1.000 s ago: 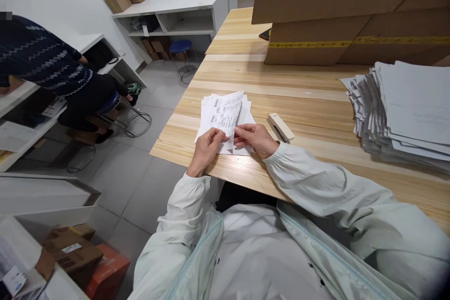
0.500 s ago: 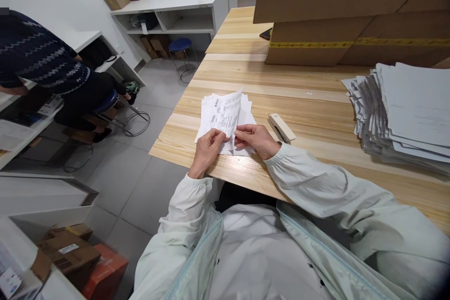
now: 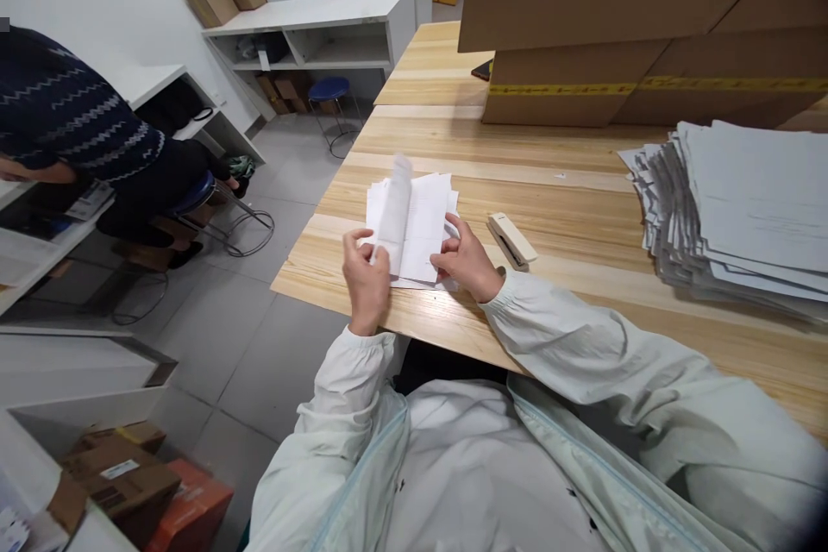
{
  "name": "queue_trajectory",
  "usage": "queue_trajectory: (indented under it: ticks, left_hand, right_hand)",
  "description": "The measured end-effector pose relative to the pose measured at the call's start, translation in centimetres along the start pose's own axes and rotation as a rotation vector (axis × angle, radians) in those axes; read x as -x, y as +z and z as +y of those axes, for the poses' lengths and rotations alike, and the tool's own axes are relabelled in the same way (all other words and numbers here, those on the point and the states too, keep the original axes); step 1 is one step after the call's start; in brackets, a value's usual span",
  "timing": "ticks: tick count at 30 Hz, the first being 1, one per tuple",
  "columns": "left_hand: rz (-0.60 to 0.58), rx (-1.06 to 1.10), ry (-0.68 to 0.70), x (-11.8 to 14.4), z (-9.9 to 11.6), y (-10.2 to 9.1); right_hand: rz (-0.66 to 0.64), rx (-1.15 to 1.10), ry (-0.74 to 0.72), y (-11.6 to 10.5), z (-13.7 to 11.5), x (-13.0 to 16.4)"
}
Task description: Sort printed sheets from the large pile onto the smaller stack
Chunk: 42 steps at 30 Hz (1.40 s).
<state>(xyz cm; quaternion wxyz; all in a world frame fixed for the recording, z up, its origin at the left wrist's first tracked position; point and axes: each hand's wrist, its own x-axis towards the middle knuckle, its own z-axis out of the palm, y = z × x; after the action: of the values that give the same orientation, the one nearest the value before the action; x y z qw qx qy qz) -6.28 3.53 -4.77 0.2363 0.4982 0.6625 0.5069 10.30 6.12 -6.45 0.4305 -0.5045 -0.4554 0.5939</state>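
A small stack of white slips (image 3: 423, 220) lies near the front left corner of the wooden table (image 3: 569, 207). My left hand (image 3: 363, 276) pinches one slip (image 3: 394, 207) and holds it lifted and blurred over the stack's left side. My right hand (image 3: 466, 257) rests its fingertips on the right edge of the stack. A beige stapler (image 3: 512, 239) lies on the table just right of my right hand, untouched.
A thick pile of white sheets (image 3: 737, 207) sits at the right. Big cardboard boxes (image 3: 621, 26) stand at the back of the table. Left, a person in a dark patterned sweater (image 3: 71, 112) sits on a stool by white shelves; boxes (image 3: 129, 483) lie on the floor.
My left hand has lifted the printed slip up and swung it over leftward, its blank back showing. My right hand shifted from pinching the slip to pressing on the stack.
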Motion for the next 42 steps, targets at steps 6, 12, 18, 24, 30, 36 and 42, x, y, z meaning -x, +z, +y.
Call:
queue_trajectory:
  ticks: [6,12,18,24,30,36,42]
  left_hand:
    - [0.303,0.010,0.154,-0.7,0.6,-3.4]
    - [0.149,-0.088,0.222,0.5,2.1,-2.5]
    - [-0.307,-0.158,0.158,2.3,1.4,0.6]
    - [-0.462,-0.091,0.125,2.8,0.5,0.3]
    - [-0.492,-0.104,0.230,3.2,0.1,0.2]
    - [-0.269,0.092,0.157,3.8,-0.1,-1.3]
    - [-0.064,0.596,-0.202,3.6,-0.1,-4.1]
  right_hand:
    - [0.008,0.039,-0.059,-0.2,0.8,0.0]
    - [-0.016,0.096,-0.024,-0.3,0.7,0.0]
    - [-0.020,-0.023,0.106,-0.2,-0.6,-0.1]
    - [0.014,0.128,0.040,-0.2,-1.4,0.2]
    - [-0.069,0.261,-0.032,-0.2,-1.6,0.1]
    - [0.048,0.192,-0.201,-1.6,-0.4,1.7]
    - [0.054,0.072,-0.308,-6.2,-0.7,8.1]
